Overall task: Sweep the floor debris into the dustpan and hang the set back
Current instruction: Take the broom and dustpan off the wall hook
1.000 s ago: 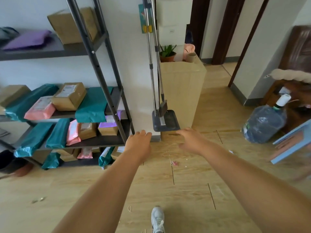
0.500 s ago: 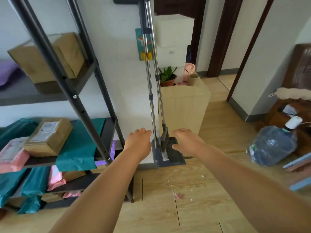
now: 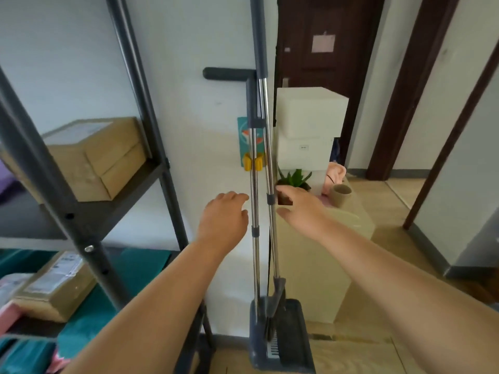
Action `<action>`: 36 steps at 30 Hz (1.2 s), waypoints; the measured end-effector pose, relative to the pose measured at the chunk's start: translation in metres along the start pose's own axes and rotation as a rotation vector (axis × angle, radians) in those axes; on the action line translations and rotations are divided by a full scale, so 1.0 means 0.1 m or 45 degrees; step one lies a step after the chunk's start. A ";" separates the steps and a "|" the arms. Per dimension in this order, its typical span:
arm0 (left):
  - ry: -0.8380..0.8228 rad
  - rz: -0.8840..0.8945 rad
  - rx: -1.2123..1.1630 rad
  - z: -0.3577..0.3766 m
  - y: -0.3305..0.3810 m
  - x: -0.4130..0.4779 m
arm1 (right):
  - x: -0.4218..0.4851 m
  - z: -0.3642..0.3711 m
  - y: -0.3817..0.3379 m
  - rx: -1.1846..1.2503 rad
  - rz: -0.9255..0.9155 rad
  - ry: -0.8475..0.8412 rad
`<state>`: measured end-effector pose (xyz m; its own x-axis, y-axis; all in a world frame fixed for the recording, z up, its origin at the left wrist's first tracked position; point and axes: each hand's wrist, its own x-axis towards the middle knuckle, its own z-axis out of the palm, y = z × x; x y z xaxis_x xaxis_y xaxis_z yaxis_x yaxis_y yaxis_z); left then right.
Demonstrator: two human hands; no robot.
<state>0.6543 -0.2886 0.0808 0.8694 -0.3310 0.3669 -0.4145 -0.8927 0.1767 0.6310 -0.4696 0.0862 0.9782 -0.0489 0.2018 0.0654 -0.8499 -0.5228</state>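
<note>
A broom and dustpan set hangs on the white wall, held by a yellow clip (image 3: 253, 162). Its two metal handles (image 3: 255, 201) run down to the grey dustpan (image 3: 286, 338), which hangs upright just above the floor with the broom head tucked in it. My left hand (image 3: 225, 217) is just left of the handles, fingers apart, holding nothing. My right hand (image 3: 297, 206) is just right of them, thumb and fingers spread, not touching the metal. No floor debris shows in this view.
A dark metal shelf rack (image 3: 129, 109) with cardboard boxes (image 3: 100, 155) and teal parcels stands at the left. A pale wooden cabinet (image 3: 324, 238) with a potted plant (image 3: 295, 179), a cup and white boxes sits right of the set. A dark door (image 3: 324, 49) is behind.
I have stepped closer and my view has tilted up. Both hands have risen from near the dustpan to mid-height on the handles, one on each side.
</note>
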 end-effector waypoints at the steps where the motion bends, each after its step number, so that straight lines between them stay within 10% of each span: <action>1: 0.038 -0.015 -0.026 -0.04 0.01 0.09 | 0.08 -0.05 -0.02 0.016 0.003 0.024; 36: 0.131 -0.205 -0.532 -0.20 0.04 1.51 | 1.00 0.07 -0.01 0.079 0.420 -0.008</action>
<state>0.7786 -0.3357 0.1555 0.9091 -0.1475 0.3896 -0.3678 -0.7232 0.5845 0.7301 -0.4698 0.1014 0.9498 -0.3127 0.0083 -0.2434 -0.7554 -0.6084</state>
